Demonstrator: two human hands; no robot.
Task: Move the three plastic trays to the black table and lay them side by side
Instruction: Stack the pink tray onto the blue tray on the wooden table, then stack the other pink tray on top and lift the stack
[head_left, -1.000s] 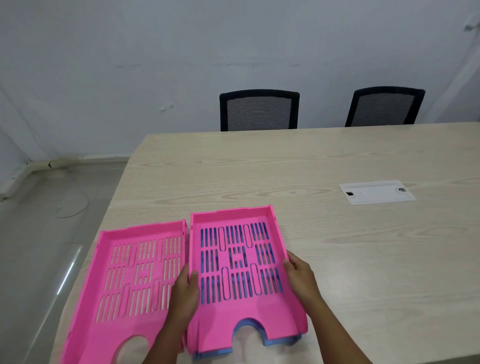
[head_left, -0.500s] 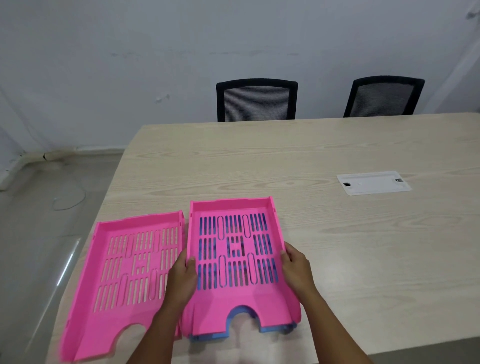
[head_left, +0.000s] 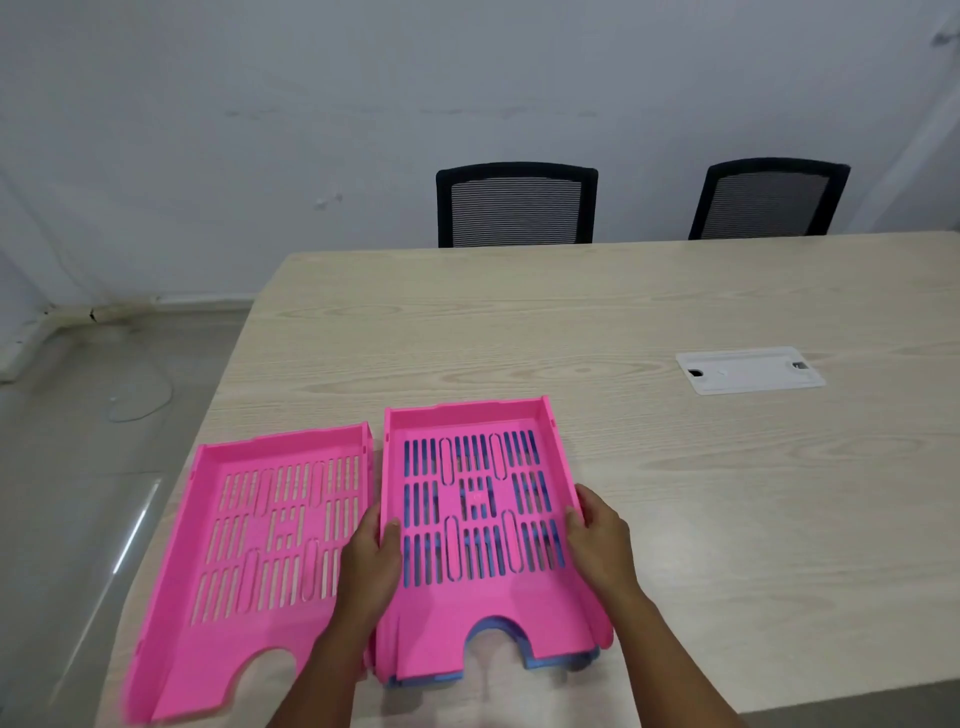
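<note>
A pink slotted plastic tray lies flat on the left part of the light wooden table. Right beside it a second pink tray sits nested on a blue tray, whose edge shows only along the front and through the slots. My left hand grips the stacked pink tray's left wall and my right hand grips its right wall. No black table is in view.
A white rectangular cable cover is set into the tabletop at the right. Two black mesh chairs stand behind the far edge. The table's left edge drops to a grey floor.
The view has shifted slightly and the trays sit a little higher in frame. My hands have slid a bit further up the stacked tray's side walls, still holding it.
</note>
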